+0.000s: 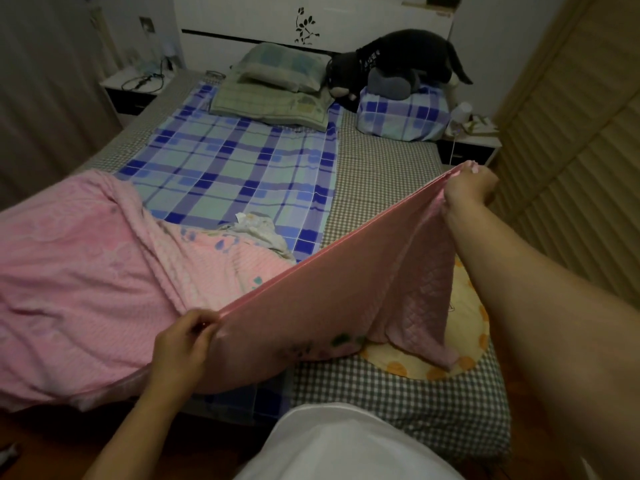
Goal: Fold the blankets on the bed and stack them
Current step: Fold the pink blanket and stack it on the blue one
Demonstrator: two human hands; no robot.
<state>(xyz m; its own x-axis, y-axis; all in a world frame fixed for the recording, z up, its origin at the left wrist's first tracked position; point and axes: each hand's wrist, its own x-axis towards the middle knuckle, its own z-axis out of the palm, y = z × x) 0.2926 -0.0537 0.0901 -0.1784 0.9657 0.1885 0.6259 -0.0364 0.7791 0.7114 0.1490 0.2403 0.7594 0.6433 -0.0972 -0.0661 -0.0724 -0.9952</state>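
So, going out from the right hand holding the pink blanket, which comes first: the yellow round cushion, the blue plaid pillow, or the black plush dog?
From the right hand, in the head view:
1. Yellow round cushion, at the bed's near right, just below the hand.
2. Blue plaid pillow, right side near the headboard.
3. Black plush dog, on top of that pillow, against the headboard.

The person holds the pink blanket (114, 271) by its edge, stretched between both hands. The left hand (185, 341) pinches it near the body, and the right hand (472, 187) grips the far corner, raised over the checked bed (381, 168).
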